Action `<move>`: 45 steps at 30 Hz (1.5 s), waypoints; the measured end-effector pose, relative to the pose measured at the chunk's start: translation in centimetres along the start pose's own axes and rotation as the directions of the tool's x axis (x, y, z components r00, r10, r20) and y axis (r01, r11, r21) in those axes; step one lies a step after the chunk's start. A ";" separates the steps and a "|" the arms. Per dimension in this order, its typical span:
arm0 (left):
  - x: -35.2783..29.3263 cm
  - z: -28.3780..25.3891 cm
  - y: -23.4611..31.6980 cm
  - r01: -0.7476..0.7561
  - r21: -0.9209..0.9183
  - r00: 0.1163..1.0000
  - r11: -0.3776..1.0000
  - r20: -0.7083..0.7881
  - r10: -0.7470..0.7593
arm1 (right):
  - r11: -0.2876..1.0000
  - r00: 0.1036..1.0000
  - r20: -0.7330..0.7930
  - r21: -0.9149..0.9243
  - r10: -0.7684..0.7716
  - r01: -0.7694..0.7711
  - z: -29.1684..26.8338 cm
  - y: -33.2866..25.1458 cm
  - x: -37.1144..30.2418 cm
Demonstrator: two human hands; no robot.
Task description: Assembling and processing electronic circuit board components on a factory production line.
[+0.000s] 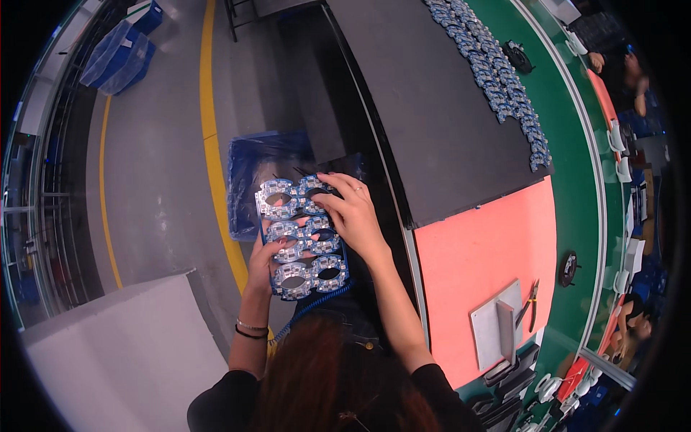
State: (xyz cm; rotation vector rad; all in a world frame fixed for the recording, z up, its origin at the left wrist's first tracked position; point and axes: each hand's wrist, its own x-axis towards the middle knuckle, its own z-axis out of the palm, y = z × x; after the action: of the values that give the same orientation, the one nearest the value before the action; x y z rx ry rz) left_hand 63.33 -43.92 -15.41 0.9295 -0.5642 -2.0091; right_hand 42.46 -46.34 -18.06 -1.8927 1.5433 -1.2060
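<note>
My left hand (260, 265) holds the panel of ring-shaped circuit boards (289, 229) by its left side, thumb on top; my right hand (354, 216) has its fingers drawn in at the far-right ring — whether they pinch or merely touch, I can't tell. The panel sits left of the table (399, 108), in the air. I'd keep it level, support it from beneath, and handle it by the edges, since pressing on components could do harm. Just beyond is a blue bin (243, 164) with a plastic liner, partly hidden by the panel — its contents unclear. Far left stands another lined blue bin (119, 63), contents also indistinct. More boards (497, 75) lie at the table's far right.
</note>
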 end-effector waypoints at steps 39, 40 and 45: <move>1.8 0.3 0.4 -0.037 -0.006 0.999 0.999 -0.025 0.037 | 0.988 0.995 -0.071 0.142 0.067 -0.057 -0.5 0.2 -2.2; 1.9 0.2 0.3 -0.040 -0.030 0.999 0.999 -0.024 0.039 | 0.990 0.995 -0.074 0.132 0.066 -0.056 -0.7 0.1 -2.3; 1.9 -0.1 0.1 -0.045 -0.070 0.998 0.997 -0.036 0.043 | 0.998 0.999 0.048 0.068 -0.007 0.004 -2.2 -1.3 -2.3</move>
State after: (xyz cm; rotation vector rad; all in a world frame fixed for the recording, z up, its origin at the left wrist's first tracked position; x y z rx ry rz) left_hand 62.71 -45.61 -16.14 0.8991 -0.4872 -1.9578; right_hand 41.38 -43.42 -16.74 -1.8698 1.4541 -1.1910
